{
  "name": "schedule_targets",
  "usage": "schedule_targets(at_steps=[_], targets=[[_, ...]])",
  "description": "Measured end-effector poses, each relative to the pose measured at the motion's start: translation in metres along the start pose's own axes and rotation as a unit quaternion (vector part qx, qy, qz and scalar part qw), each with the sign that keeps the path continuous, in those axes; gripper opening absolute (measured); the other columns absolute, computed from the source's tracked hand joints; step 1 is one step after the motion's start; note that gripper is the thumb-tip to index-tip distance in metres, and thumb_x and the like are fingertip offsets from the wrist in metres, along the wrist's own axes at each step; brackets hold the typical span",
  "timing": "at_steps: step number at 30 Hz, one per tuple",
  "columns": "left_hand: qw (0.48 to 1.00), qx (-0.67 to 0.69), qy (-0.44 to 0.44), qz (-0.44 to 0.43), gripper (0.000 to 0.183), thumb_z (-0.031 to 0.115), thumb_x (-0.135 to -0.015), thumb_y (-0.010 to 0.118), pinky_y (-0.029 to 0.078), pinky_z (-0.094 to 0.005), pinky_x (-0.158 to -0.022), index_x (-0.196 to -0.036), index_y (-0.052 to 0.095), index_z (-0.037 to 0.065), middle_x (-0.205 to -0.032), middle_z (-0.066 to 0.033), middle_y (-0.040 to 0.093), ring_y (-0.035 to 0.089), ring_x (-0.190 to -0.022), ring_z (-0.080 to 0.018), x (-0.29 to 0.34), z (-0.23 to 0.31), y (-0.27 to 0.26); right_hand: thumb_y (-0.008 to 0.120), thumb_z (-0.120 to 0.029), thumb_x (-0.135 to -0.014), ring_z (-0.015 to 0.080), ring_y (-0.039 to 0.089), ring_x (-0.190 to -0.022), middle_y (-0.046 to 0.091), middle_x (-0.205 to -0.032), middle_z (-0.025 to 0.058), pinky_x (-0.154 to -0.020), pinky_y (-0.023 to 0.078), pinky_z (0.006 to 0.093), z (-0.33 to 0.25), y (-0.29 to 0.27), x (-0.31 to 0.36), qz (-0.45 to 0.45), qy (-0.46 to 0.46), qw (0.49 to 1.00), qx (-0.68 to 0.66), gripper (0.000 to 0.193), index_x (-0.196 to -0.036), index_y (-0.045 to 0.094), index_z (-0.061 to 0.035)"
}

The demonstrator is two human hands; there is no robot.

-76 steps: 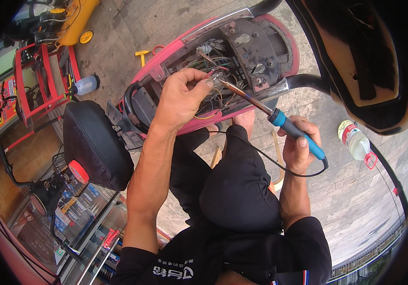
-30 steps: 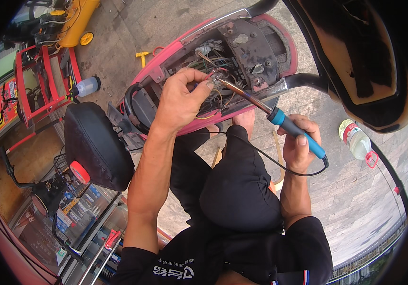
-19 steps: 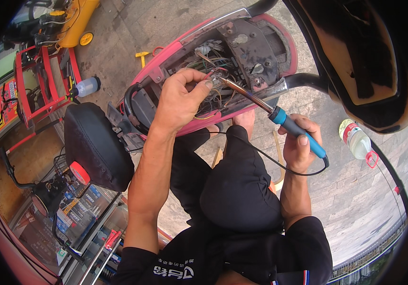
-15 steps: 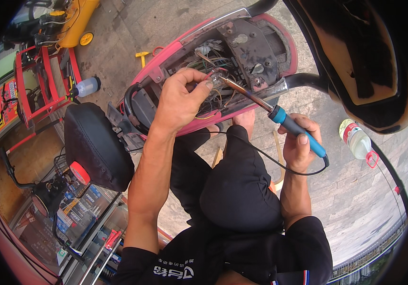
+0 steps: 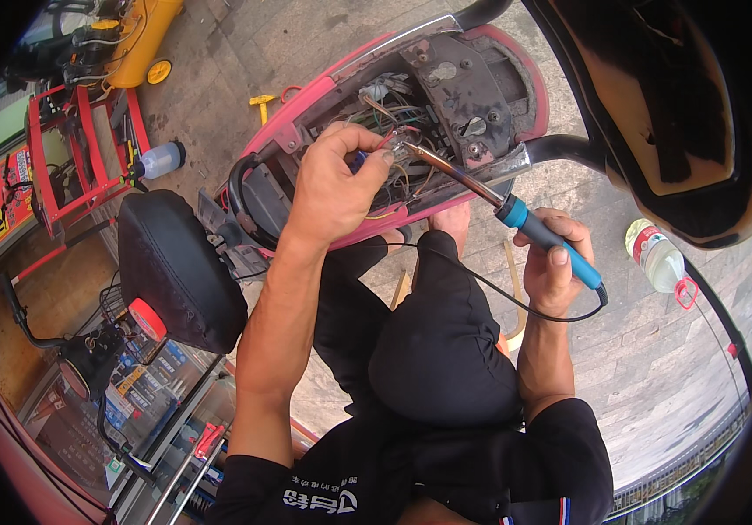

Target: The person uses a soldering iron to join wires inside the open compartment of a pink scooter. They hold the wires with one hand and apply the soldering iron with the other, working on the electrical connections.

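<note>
My right hand (image 5: 555, 284) is wrapped round the teal handle of a soldering iron (image 5: 534, 226). The iron's thin tip reaches up and left to the end of a red wire (image 5: 387, 138), close to my left fingertips; whether tip and wire touch is too small to tell. With thumb and forefinger my left hand (image 5: 334, 184) pinches that wire. Below both lies the open rear body of a red scooter (image 5: 367, 229), with a tangle of wires (image 5: 415, 179) inside it. A black cord (image 5: 481, 282) trails from the handle's end across my legs.
The black scooter seat (image 5: 179, 271) stands tilted at left, a red roll of tape (image 5: 147, 318) on it. A yellow hammer (image 5: 262, 105) lies beyond the body. At right are a clear bottle (image 5: 656, 255) and a large black-and-tan panel (image 5: 656, 96). A red metal frame (image 5: 87, 162) stands far left.
Hardly anything differs. My left hand has shifted very slightly at the wire, while the soldering iron stays in nearly the same place.
</note>
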State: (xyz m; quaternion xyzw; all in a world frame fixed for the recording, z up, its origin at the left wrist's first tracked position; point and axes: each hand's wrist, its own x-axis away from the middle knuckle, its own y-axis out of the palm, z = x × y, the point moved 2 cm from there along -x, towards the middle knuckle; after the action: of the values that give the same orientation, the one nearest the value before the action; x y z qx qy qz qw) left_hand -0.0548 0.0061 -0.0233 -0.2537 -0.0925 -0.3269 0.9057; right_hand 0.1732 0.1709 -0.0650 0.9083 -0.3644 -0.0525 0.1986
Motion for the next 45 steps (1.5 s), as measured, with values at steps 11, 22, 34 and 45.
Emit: schedule_targets(at_steps=[11, 22, 34, 45], targets=[[1.0, -0.006, 0.01, 0.01, 0.016, 0.007, -0.081, 0.069, 0.046, -0.0306, -0.081, -0.09, 0.068, -0.005, -0.091, -0.0109, 0.062, 0.06, -0.087, -0.0198, 0.0008, 0.0001, 0.001, 0.066, -0.033, -0.094, 0.0255, 0.065, -0.078, 0.061, -0.104, 0.0249, -0.072, 0.055, 0.0358, -0.0004, -0.0003, -0.0004, -0.016, -0.033, 0.999, 0.009, 0.041, -0.106, 0.055, 0.0043], [0.998, 0.047, -0.032, -0.006, 0.013, 0.003, -0.085, 0.068, 0.047, -0.0274, -0.079, -0.094, 0.067, -0.007, -0.095, -0.0083, 0.061, 0.059, -0.086, -0.0138, 0.0014, -0.0038, -0.0008, 0.067, -0.03, -0.094, 0.0272, 0.065, -0.082, 0.06, -0.107, 0.0258, -0.074, 0.056, 0.0379, 0.0036, -0.0023, 0.0019, -0.012, -0.03, 0.999, -0.03, 0.039, -0.109, 0.055, 0.0043], [0.999, 0.041, -0.031, -0.008, 0.014, 0.003, -0.085, 0.07, 0.048, -0.0277, -0.078, -0.094, 0.068, -0.007, -0.095, -0.0083, 0.061, 0.06, -0.085, -0.0139, 0.0019, -0.0022, -0.002, 0.065, -0.029, -0.095, 0.0263, 0.065, -0.083, 0.06, -0.108, 0.025, -0.075, 0.055, 0.0375, 0.0061, -0.0014, 0.0, -0.012, -0.024, 1.0, -0.006, 0.038, -0.109, 0.055, 0.0051], [1.0, 0.019, -0.003, 0.006, 0.014, 0.004, -0.084, 0.07, 0.047, -0.0282, -0.078, -0.092, 0.067, -0.007, -0.093, -0.0088, 0.061, 0.059, -0.085, -0.0151, 0.0023, -0.0015, -0.0011, 0.068, -0.03, -0.092, 0.027, 0.064, -0.085, 0.059, -0.109, 0.0239, -0.075, 0.054, 0.0381, 0.0051, -0.0052, 0.0017, -0.046, -0.044, 0.998, 0.028, 0.039, -0.11, 0.056, 0.0024]])
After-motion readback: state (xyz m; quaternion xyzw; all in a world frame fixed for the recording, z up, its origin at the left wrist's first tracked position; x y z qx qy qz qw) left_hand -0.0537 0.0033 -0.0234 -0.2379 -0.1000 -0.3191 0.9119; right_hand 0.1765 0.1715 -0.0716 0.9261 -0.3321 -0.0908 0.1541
